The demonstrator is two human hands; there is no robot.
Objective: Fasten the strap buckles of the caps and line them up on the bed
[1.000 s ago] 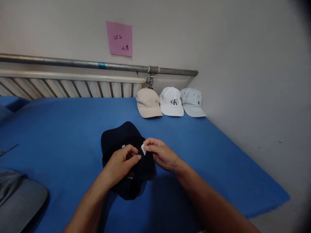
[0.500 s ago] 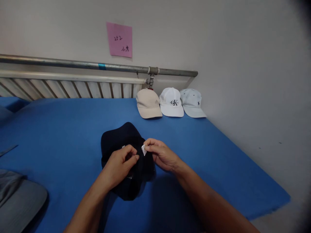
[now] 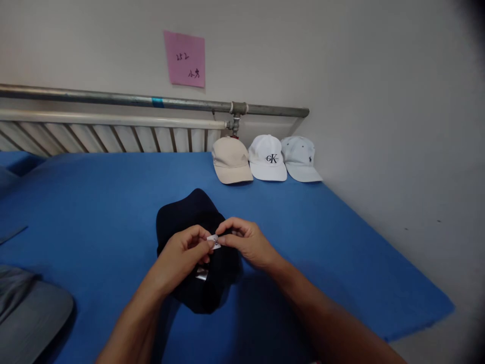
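A dark navy or black cap (image 3: 189,208) lies upside down on the blue surface, its brim toward the far left and its inside facing up. My left hand (image 3: 184,259) reaches over the cap and pinches a small white fabric label (image 3: 214,242) with dark print. On the label's right end are the thumb and index fingertips of my right hand (image 3: 252,244), the other fingers curled. Lower inside the cap shows another pale tag (image 3: 202,273). My left hand covers part of the cap's interior.
Along the back stand a beige cap (image 3: 232,161), a white cap (image 3: 267,157) and a pale blue cap (image 3: 301,159). A grey cap (image 3: 41,313) lies at near left. Behind are a radiator (image 3: 113,119), a metal pipe (image 3: 197,104) and a pink note (image 3: 185,59) on the wall.
The label has moved left and turned, and its print now shows. My left fingers, which were apart from it, now pinch it. The lower pale tag is more exposed.
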